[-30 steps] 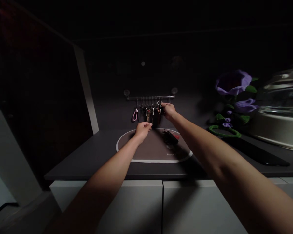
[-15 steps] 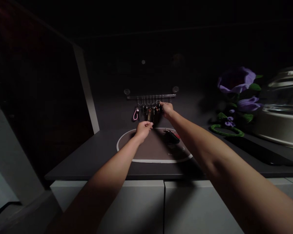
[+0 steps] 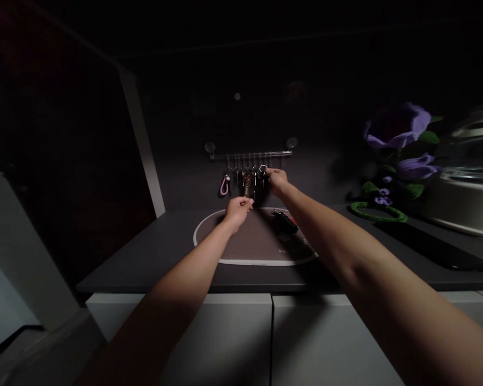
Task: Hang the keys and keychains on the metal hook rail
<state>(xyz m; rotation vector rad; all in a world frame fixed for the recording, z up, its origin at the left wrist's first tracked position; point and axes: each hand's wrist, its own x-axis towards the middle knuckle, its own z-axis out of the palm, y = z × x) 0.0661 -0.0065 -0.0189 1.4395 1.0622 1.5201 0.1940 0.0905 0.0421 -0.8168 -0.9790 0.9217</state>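
Note:
A clear rail (image 3: pixel 247 155) with a row of hooks is fixed to the dark wall, and keys and key rings hang from it. My right hand (image 3: pixel 278 182) pinches a metal key ring (image 3: pixel 263 169) at the right part of the row, close under the hooks. Lower down, the thumb and fingers of my left hand (image 3: pixel 237 212) are closed beside the lower end of a brown lettered strap (image 3: pixel 247 185); what they hold is too small and dark to make out. A pink loop (image 3: pixel 224 185) hangs at the row's left end.
A dark key case (image 3: pixel 285 223) with a bit of red lies on the brown white-edged mat (image 3: pixel 249 262) on the counter (image 3: pixel 145 257). To the right are purple cloth flowers (image 3: pixel 398 128), a long black object (image 3: pixel 434 246) and a glass-topped appliance (image 3: pixel 462 203).
The view has shifted slightly. The key ring at my right hand shows more clearly beneath the rail. Both hands keep nearly the same places.

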